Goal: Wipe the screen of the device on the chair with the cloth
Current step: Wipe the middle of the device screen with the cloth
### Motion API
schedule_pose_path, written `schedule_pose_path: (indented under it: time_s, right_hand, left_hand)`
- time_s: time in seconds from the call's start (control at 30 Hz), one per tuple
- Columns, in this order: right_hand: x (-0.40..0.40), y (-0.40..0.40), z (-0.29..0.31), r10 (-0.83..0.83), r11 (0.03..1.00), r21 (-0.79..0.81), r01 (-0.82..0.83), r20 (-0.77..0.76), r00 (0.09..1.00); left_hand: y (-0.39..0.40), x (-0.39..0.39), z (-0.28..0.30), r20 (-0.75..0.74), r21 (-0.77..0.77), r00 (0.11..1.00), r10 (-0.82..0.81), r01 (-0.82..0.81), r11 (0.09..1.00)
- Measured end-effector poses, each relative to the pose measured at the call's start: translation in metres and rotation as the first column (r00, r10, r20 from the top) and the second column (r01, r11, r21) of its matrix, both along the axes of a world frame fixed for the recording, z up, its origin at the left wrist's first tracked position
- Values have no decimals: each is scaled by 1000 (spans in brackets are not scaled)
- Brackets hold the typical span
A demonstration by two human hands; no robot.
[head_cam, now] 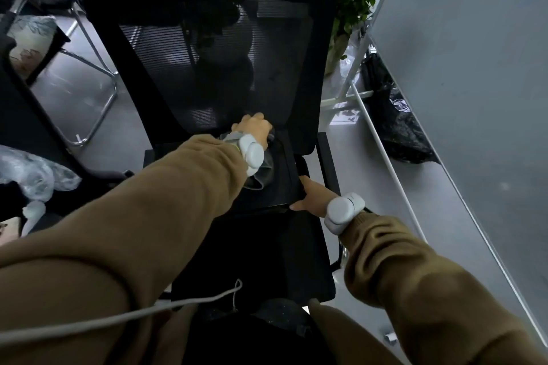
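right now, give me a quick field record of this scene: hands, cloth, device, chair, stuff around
left hand: on the grey cloth, at the far end of the device
right hand: grips the device's near right corner
cloth: grey, bunched under the left wrist, lying on the screen
device: dark, flat, on the chair seat near the backrest
chair: black, mesh backrest
surroundings: potted plant behind right, white board at right
wrists: white bands on both

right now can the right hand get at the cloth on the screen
Probably yes, though not freely. The right hand grips the device at its near right corner, with bare screen between it and the cloth. But the left hand lies over the cloth, and letting go would leave the device unsteadied.
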State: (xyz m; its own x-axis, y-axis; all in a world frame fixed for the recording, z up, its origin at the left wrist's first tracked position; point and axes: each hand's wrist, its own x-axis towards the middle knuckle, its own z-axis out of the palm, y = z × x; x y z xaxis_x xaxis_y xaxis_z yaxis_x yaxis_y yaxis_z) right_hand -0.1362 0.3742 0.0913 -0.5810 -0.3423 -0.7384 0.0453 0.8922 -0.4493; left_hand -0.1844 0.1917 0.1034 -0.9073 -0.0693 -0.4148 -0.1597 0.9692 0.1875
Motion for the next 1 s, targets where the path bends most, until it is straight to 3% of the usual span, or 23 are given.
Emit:
schedule_pose_path:
  time_s: [0.2, 0.4, 0.73, 1.0]
  right_hand:
    - [-1, 2, 0, 3, 1000, -5, -3, -3, 1000]
    - [-1, 4, 1, -65, 997, -37, 67, 67, 996]
    - [7, 4, 5, -51, 999, 3, 51, 74, 996]
    - [6, -4, 12, 4, 996, 91, -9, 51, 999]
  left_hand:
    - [2, 21, 0, -15, -29, 993, -119, 118, 993]
    - [11, 64, 2, 21, -7, 942, -334, 334, 942]
    - [11, 122, 0, 66, -13, 846, -529, 531, 847]
    - [4, 114, -4, -4, 10, 861, -508, 508, 861]
